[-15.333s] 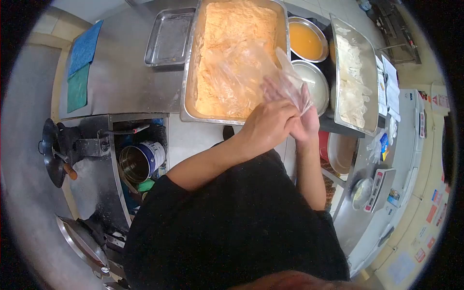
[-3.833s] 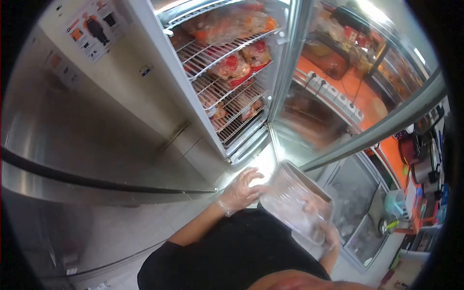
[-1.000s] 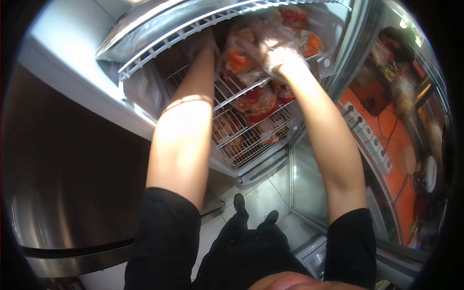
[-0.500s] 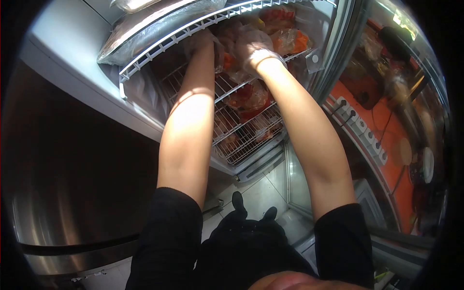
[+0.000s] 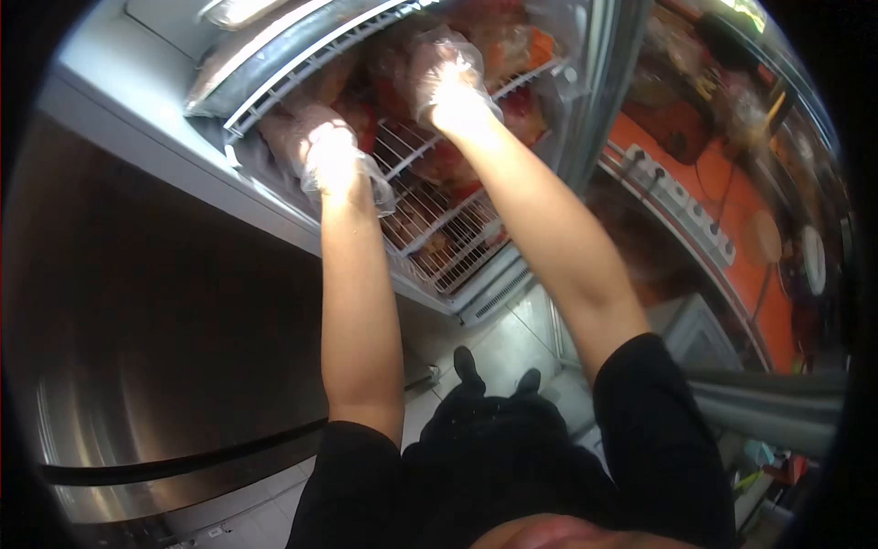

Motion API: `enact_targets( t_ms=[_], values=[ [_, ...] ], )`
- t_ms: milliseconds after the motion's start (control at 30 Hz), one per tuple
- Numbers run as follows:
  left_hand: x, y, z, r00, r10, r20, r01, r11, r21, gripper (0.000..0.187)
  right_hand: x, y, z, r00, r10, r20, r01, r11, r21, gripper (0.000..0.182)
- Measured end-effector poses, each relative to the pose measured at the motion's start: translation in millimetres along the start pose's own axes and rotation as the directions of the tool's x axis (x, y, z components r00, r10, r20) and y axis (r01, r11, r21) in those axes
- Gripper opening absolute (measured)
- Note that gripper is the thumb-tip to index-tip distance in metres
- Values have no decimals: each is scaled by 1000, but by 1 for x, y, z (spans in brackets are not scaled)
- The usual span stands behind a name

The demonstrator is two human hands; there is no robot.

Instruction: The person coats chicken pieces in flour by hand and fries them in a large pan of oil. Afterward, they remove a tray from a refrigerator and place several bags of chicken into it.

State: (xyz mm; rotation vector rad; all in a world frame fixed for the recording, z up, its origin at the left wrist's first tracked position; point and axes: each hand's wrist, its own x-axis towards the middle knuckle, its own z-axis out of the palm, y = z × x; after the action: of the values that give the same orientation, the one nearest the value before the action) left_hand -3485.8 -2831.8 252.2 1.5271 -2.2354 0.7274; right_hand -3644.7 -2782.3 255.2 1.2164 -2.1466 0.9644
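Both of my hands wear loose clear plastic gloves and reach into an upright fridge with white wire shelves. My left hand (image 5: 315, 142) is at the left side of the upper compartment, below the front rail of the top shelf. Its fingers are blurred and in shadow. My right hand (image 5: 445, 73) is farther in, beside a clear bag with orange-red contents (image 5: 512, 55). Its fingers point away and are hidden behind the back of the hand. Whether either hand grips a bag does not show.
A wrapped flat package (image 5: 265, 59) lies on the top wire shelf (image 5: 320, 59). Lower wire shelves (image 5: 457, 247) hold more bagged food. At right, past the glass door (image 5: 585, 110), an orange counter (image 5: 773, 339) carries a power strip (image 5: 681, 197). A dark steel appliance (image 5: 174, 302) stands at left.
My left hand has come left and toward me, out from deeper in the shelf. My right hand has shifted left and slightly up. The view has moved a little.
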Motion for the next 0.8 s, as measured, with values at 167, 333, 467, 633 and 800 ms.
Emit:
enact_targets(
  t_ms=[167,333,467,633,800],
  values=[
    [-28,24,-32,970,-242,14,72,230,-971,28,-128,20,-75,950,191,-246,-88,921,379,27],
    [-41,37,-32,974,112,-197,-217,720,-660,27,-240,52,-95,961,276,-8,-257,904,342,29],
    [-50,50,2,819,252,-515,-500,754,-426,33,-271,64,-116,952,292,92,-306,902,305,30],
    [-53,41,-8,801,306,-514,-525,772,-358,40,-301,66,-157,939,291,183,-329,916,230,33],
    [-70,19,-32,976,143,-165,-218,602,-769,57,-360,74,-196,825,389,411,-498,843,203,21]
  ],
)
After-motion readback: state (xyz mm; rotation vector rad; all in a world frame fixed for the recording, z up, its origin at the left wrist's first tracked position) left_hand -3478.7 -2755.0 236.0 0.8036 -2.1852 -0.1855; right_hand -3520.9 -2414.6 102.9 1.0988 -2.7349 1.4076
